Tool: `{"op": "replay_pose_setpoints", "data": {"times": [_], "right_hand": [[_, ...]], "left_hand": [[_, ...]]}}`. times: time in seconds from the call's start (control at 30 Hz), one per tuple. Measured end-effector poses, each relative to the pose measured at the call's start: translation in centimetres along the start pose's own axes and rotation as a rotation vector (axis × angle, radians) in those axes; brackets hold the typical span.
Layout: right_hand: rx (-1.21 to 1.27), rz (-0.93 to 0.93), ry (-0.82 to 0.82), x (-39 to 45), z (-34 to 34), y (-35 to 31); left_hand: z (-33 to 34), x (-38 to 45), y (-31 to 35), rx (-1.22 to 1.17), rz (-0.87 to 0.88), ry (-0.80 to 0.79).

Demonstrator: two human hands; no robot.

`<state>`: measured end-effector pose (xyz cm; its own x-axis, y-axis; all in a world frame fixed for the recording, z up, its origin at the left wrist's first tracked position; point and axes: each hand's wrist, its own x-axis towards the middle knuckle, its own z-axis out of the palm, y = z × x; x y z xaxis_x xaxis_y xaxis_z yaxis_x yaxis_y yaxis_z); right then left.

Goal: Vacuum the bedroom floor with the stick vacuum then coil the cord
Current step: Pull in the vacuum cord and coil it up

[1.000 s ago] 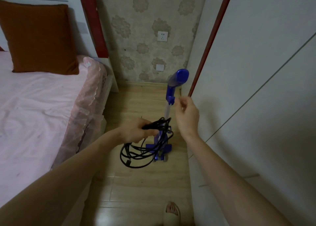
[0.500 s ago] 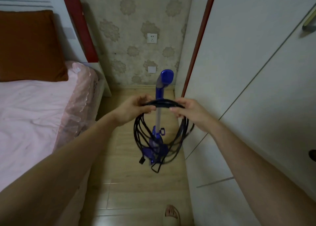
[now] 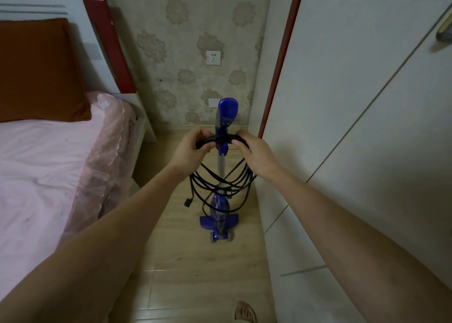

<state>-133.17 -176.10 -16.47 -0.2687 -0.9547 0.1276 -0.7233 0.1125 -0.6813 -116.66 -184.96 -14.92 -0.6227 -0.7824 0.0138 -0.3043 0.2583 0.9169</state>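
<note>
Foreground: the left hand (image 3: 189, 151) and right hand (image 3: 256, 155) each grip the top of the coiled black cord (image 3: 221, 183), loops hanging around the upright blue stick vacuum (image 3: 221, 200) on the wooden floor (image 3: 195, 261). Beyond: wall socket (image 3: 213, 57).

One head-worn wide-angle view looks forward and down from standing height onto the wooden floor (image 3: 195, 273).

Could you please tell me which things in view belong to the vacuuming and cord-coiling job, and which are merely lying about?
Job in hand: stick vacuum; black cord, coiled; left hand and right hand, both gripping it.

Lying about: orange pillow; pink bed; wall socket; wardrobe.
</note>
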Motion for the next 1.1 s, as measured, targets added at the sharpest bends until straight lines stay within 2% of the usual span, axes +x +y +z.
{"op": "replay_pose_setpoints", "data": {"times": [0.17,0.3,0.37,0.5,0.57,0.7,0.9,1.1], "right_hand": [[-0.222,-0.032,-0.038,-0.4,2.2,1.4],[-0.294,-0.037,-0.05,-0.3,2.9,1.5],[-0.316,-0.043,-0.069,-0.5,2.9,1.1],[-0.409,-0.041,-0.084,-1.0,2.9,0.2],[-0.437,-0.019,-0.107,-1.1,2.7,-0.3],[-0.402,0.061,-0.194,-1.4,1.7,-1.2],[-0.429,0.079,-0.346,-0.1,0.7,-2.3],[-0.346,0.06,-0.513,1.1,-0.5,-3.6]], "left_hand": [[0.4,-0.2,-1.3,0.086,0.029,0.018],[0.5,-0.6,-1.2,0.142,0.039,0.059],[0.2,-1.3,-0.6,0.085,0.07,0.079],[-0.8,-3.0,2.5,-0.122,0.183,0.221],[-0.5,-3.6,4.3,-0.134,0.205,0.228],[0.7,-4.3,6.4,-0.164,0.158,0.242],[1.6,-3.7,8.5,-0.141,0.089,0.327],[0.0,-3.6,10.0,-0.198,-0.012,0.497]]}}
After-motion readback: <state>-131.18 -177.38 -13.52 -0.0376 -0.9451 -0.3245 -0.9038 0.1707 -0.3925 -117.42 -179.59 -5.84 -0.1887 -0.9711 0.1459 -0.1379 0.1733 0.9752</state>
